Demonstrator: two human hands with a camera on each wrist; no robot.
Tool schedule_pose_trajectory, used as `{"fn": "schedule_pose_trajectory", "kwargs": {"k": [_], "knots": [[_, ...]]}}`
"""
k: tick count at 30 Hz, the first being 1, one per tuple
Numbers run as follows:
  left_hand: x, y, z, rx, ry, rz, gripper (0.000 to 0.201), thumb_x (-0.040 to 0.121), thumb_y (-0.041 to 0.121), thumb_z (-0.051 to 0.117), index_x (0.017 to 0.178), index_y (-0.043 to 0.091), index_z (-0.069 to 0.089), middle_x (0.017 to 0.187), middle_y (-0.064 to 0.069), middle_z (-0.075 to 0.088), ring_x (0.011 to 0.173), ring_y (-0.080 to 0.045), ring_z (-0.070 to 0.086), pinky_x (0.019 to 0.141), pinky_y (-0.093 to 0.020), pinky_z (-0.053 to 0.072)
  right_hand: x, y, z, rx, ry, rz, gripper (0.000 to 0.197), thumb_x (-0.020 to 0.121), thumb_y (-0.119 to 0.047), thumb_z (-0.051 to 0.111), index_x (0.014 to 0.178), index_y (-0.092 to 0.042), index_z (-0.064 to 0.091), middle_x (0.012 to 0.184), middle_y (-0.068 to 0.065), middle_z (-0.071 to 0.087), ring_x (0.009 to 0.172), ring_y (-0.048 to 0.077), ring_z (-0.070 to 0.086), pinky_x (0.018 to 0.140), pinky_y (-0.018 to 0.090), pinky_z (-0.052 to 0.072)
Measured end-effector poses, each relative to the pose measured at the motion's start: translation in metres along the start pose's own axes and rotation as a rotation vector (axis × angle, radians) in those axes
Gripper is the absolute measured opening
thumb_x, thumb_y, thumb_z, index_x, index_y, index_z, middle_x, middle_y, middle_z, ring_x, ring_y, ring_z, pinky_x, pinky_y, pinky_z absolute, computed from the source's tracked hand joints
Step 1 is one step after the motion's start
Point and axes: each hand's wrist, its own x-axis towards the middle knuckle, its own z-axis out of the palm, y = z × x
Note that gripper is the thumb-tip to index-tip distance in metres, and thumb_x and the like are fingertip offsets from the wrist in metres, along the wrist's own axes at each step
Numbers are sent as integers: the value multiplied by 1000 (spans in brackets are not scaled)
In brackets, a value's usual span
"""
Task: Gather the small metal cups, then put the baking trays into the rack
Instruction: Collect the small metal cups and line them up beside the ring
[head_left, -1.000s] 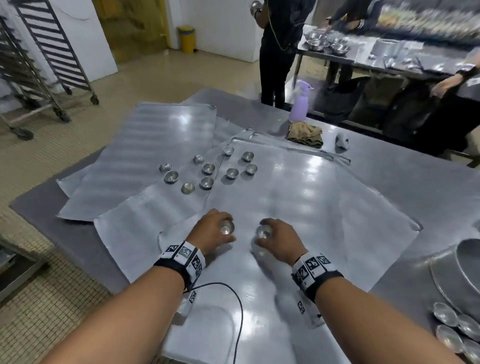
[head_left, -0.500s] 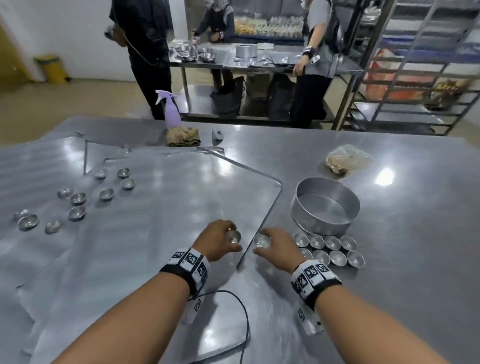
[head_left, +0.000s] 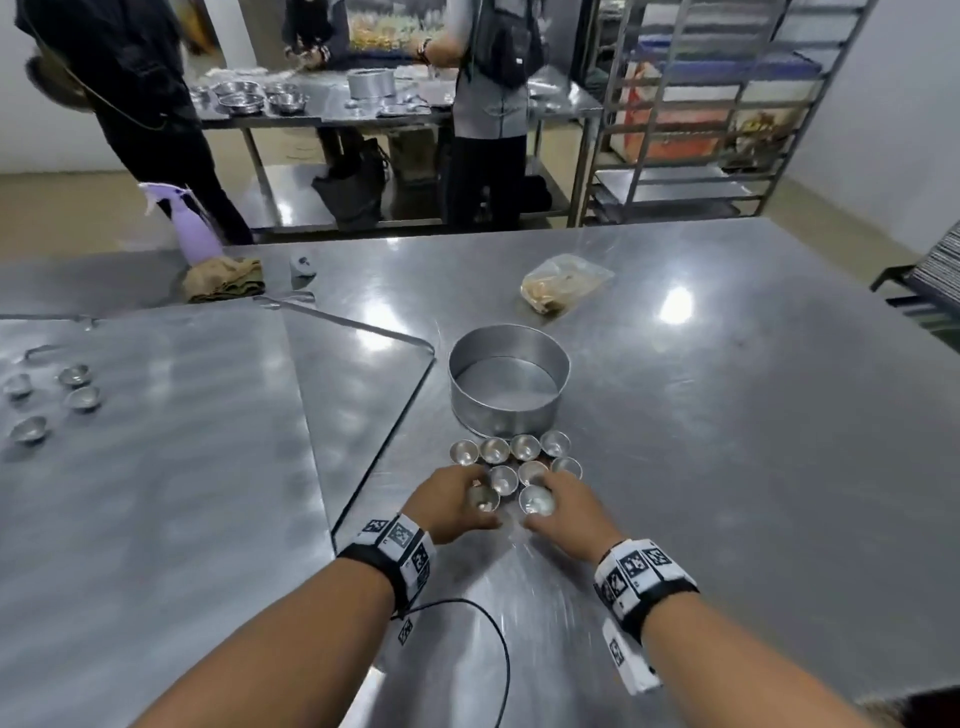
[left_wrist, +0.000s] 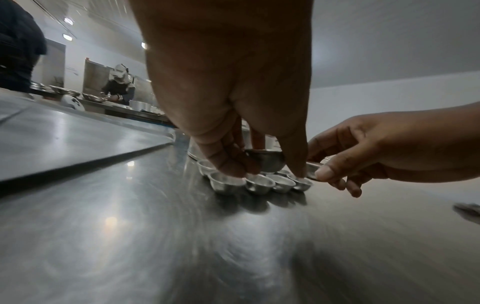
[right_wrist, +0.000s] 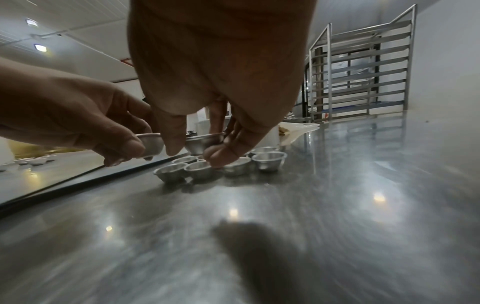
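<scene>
My left hand (head_left: 451, 500) pinches a cup (head_left: 484, 500), right hand (head_left: 563, 512) pinches another cup (head_left: 537, 500); both held just above the table (head_left: 727, 415) at the near edge of the cup cluster (head_left: 511, 457). Round tin (head_left: 508, 384) sits just beyond the cluster. More cups (head_left: 52, 400) lie far left on the trays (head_left: 156, 467). Rack (head_left: 701, 104) stands far right, w/ ppl at a back table.
</scene>
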Motion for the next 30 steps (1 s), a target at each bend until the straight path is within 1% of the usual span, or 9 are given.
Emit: {"fn": "schedule_pose_trajectory", "kwargs": {"k": [3, 6, 11, 16, 18, 19, 21, 26, 30], "knots": [[6, 14, 21, 24, -50, 28, 53, 68, 41, 85, 115, 29, 65, 114, 5, 65, 105, -15, 60, 85, -28, 48, -11, 22, -6, 8, -3, 34, 65, 73, -40, 75, 132, -18, 59, 134, 4, 57, 123, 25, 54, 99, 29, 41], [9, 22, 42, 63, -87, 0, 52, 71, 40, 81, 118, 25, 62, 114, 0, 63, 106, -19, 59, 85, -30, 50, -16, 47, -4, 44, -1, 64, 70, 62, -46, 64, 127, -19, 61, 131, 2, 58, 121, 23, 56, 100, 30, 44], [14, 31, 63, 70, -84, -6, 59, 70, 37, 81, 124, 26, 62, 119, 3, 67, 109, -15, 62, 86, -24, 47, -19, 69, -5, 28, -28, 93, 66, 73, -26, 76, 137, -19, 57, 135, 4, 55, 127, 21, 51, 105, 25, 37], [18, 39, 67, 63, -28, 34, 59, 75, 34, 80, 129, 17, 64, 124, -2, 68, 117, -19, 61, 94, -25, 44, -15, 83, -7, 32, -22, 85, 71, 73, -23, 78, 140, -21, 53, 137, 5, 54, 126, 21, 51, 101, 22, 35], [20, 44, 67, 63, -23, 22, 47, 73, 34, 80, 116, 18, 68, 112, 0, 70, 106, -17, 64, 89, -28, 49, -12, 86, -9, 23, -11, 86, 68, 73, -25, 78, 137, -23, 54, 135, 5, 55, 123, 22, 53, 99, 22, 36], [21, 45, 67, 63, -22, 18, 36, 72, 35, 79, 104, 21, 69, 101, 2, 71, 96, -15, 66, 85, -32, 52, -12, 87, -10, 22, -8, 86, 67, 73, -26, 78, 136, -24, 55, 133, 5, 56, 121, 22, 54, 98, 23, 37], [23, 44, 68, 55, -10, 22, 22, 70, 34, 76, 83, 21, 64, 84, 6, 67, 80, -12, 65, 73, -36, 53, -10, 88, -10, 22, 2, 79, 64, 73, -28, 78, 134, -24, 56, 130, 4, 57, 118, 22, 56, 95, 24, 39], [25, 44, 70, 98, 51, 40, 26, 77, 34, 74, 91, 13, 69, 88, -1, 66, 80, -16, 62, 68, -28, 46, -5, 91, -13, 32, 26, 59, 58, 73, -29, 77, 127, -24, 60, 125, 3, 58, 113, 23, 59, 94, 26, 42], [27, 42, 70, 84, 50, -1, 31, 76, 38, 75, 97, 15, 68, 81, 5, 63, 74, -11, 60, 58, -20, 37, -1, 92, -13, 36, 44, 47, 57, 74, -27, 76, 129, -22, 60, 126, 4, 58, 113, 23, 58, 95, 27, 42]]}}
